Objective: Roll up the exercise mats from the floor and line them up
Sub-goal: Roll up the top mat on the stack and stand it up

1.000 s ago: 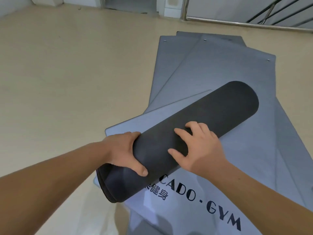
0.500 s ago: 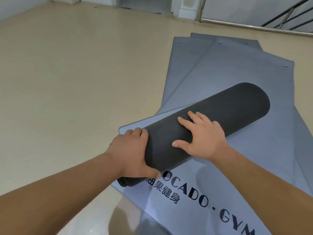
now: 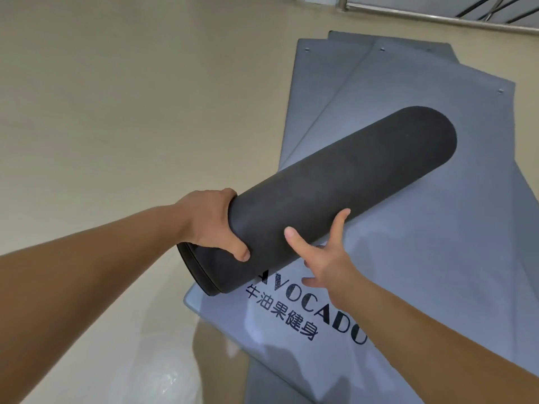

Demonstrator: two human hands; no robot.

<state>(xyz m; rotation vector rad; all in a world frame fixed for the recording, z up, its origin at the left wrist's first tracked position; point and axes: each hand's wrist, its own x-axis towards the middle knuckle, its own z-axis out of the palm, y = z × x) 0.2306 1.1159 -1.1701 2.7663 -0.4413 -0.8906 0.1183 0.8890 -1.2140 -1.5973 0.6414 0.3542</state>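
Observation:
A rolled dark grey exercise mat [image 3: 344,182] lies slanted across the frame, its spiral end low at the left, its far end up at the right. My left hand [image 3: 211,220] grips the roll near the spiral end, thumb across its front. My right hand [image 3: 326,252] is under the roll's near side with fingers spread, thumb and one finger touching it. Below the roll, a flat grey mat [image 3: 423,258] printed with AVOCADO lettering lies on several other flat grey mats [image 3: 315,91].
The beige floor [image 3: 116,112] spreads to the left and ahead. A metal railing [image 3: 437,16] runs along the far right edge. The stacked flat mats fan out at slightly different angles, reaching past the frame's bottom right.
The roll has come up off the flat mat, uncovering more of the lettering. My right hand has shifted from pressing on top of the roll to its underside.

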